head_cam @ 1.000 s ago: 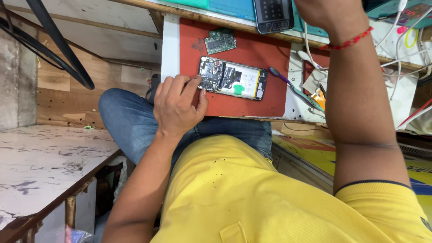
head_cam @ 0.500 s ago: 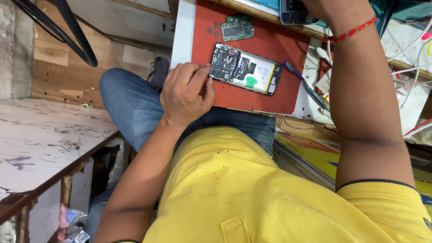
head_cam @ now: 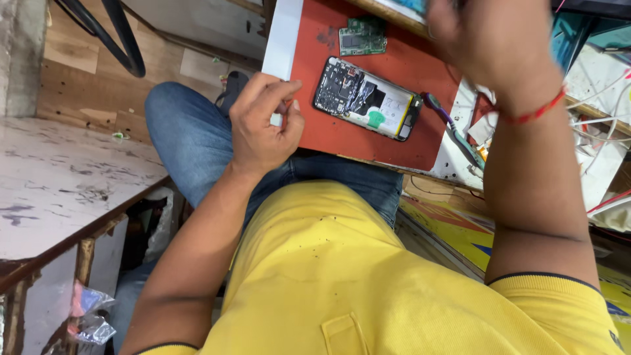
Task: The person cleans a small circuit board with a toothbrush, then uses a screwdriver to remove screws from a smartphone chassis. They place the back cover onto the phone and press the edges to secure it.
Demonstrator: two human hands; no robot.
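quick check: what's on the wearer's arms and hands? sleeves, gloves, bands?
Both hands bare, no gloves: left hand, right hand, which is blurred. Short yellow sleeves with a dark edge trim. A thin red thread band circles the right wrist. No watch visible.

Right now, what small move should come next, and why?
Probably slide the left hand onto the phone to steady it: the phone lies open and unheld on the red mat, that hand sits just beside it, and the right hand is raised away.
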